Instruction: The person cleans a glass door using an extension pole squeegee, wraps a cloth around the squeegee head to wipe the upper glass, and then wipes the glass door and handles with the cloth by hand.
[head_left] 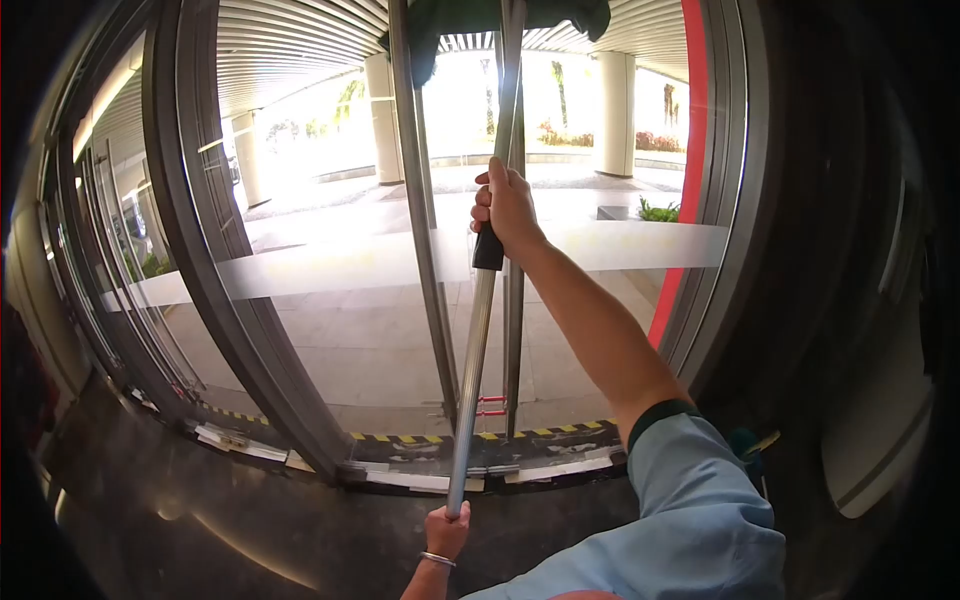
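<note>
A light-blue cloth shirt [600, 560] clothes the person, its short right sleeve [690, 470] softly creased and finished with a dark, greenish-black band [655, 418] at the hem. A thin, pale silvery bracelet [437, 559] rings the wrist of the bare left hand [445, 532]; the right hand [512, 212] is bare too.

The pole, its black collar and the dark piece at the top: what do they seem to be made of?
The pole looks like metal, perhaps aluminium: silvery grey with a sheen. The black collar, at the right hand, is probably plastic or rubber, judging by its matte surface. The dark piece may be fabric: its outline looks soft and uneven, though the frame cuts it off.
</note>
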